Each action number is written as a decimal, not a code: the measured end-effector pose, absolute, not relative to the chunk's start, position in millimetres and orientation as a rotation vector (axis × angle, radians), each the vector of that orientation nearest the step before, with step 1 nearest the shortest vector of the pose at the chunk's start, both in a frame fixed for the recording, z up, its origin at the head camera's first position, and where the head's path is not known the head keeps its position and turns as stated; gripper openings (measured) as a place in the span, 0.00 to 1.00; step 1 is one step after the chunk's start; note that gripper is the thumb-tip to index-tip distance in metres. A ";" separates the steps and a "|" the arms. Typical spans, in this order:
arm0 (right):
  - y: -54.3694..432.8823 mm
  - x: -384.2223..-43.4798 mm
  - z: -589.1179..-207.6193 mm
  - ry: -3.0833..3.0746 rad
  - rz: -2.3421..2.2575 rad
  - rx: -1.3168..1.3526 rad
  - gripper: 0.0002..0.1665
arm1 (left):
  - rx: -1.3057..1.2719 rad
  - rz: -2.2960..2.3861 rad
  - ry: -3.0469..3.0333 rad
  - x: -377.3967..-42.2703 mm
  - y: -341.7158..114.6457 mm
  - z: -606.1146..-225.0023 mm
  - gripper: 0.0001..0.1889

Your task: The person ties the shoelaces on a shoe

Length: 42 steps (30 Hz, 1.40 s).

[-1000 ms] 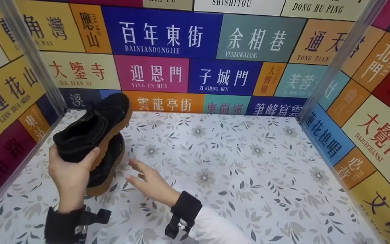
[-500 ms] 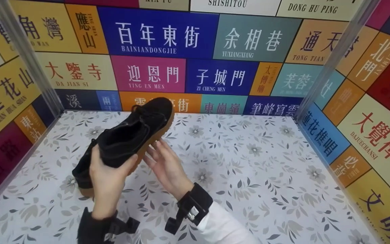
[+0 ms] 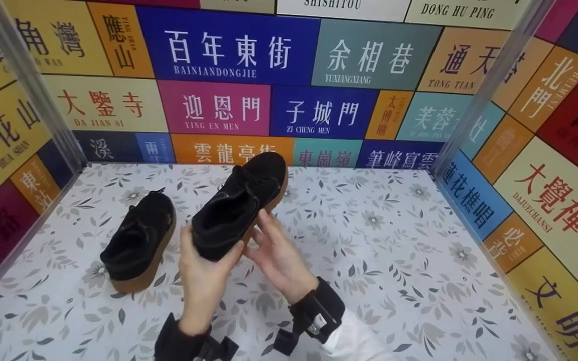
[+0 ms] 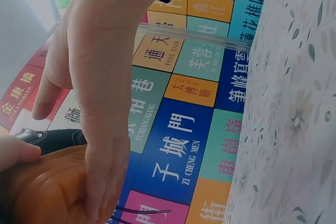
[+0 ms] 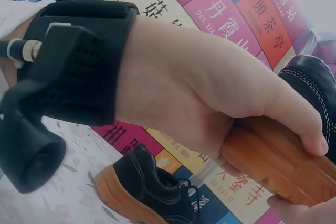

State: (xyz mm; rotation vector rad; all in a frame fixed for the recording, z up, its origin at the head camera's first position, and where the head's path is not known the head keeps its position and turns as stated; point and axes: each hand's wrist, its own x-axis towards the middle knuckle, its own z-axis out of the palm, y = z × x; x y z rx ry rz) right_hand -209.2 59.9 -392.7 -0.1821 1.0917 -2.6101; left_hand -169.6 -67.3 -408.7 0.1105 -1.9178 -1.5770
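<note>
My left hand (image 3: 202, 278) grips the heel of a black lace-up shoe (image 3: 265, 174), thumb on one side and fingers round the other. The shoe is raised and tilted, toe pointing away to the right. At its right side is my right hand (image 3: 284, 258). In the right wrist view its thumb lies along the shoe's edge and its fingers reach round the tan sole (image 5: 283, 166). The left wrist view shows right-hand fingers lying against the sole (image 4: 47, 187). A matching black shoe (image 3: 141, 243) stands upright to the left of my hands.
A white floral-patterned surface (image 3: 369, 281) lies under everything. Colourful sign-printed walls (image 3: 239, 55) enclose the back and both sides, with clear strips at the corners. Each wrist wears a black strap (image 3: 319, 308) with a small camera.
My left hand has carried the shoe rightward, from over the other shoe, which is now fully in sight. My right hand, apart from it at first, has come onto the sole.
</note>
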 end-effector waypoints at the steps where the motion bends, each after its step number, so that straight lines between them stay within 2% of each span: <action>1: 63.9 -209.0 -393.8 1.112 -2.601 -0.179 0.36 | 0.085 -1.573 -1.917 -168.7 -63.4 -411.8 0.42; 4: 76.4 -208.7 -397.8 1.175 -2.567 -0.158 0.45 | 0.019 -1.543 -1.917 -165.6 -51.0 -421.0 0.43; 7: 89.5 -208.4 -403.3 1.223 -2.535 -0.136 0.46 | -0.013 -1.514 -1.947 -160.4 -38.3 -430.3 0.44; 9: 98.1 -207.4 -408.0 1.232 -2.515 -0.115 0.42 | -0.022 -1.504 -1.974 -156.9 -30.9 -436.8 0.44; 16: 123.7 -204.1 -429.9 1.119 -2.484 -0.044 0.17 | -0.060 -1.537 -2.093 -142.1 -11.2 -456.3 0.47; 22: 143.7 -202.1 -450.6 1.192 -2.388 -0.005 0.09 | -0.152 -1.549 -2.142 -128.7 0.1 -474.1 0.49; 29: 160.1 -198.6 -471.8 1.257 -2.273 -0.035 0.16 | -0.070 -1.663 -2.314 -116.4 5.9 -487.3 0.50; 42: 178.6 -192.8 -500.8 1.232 -2.207 0.002 0.12 | -0.212 -1.618 -2.320 -105.1 11.4 -513.2 0.51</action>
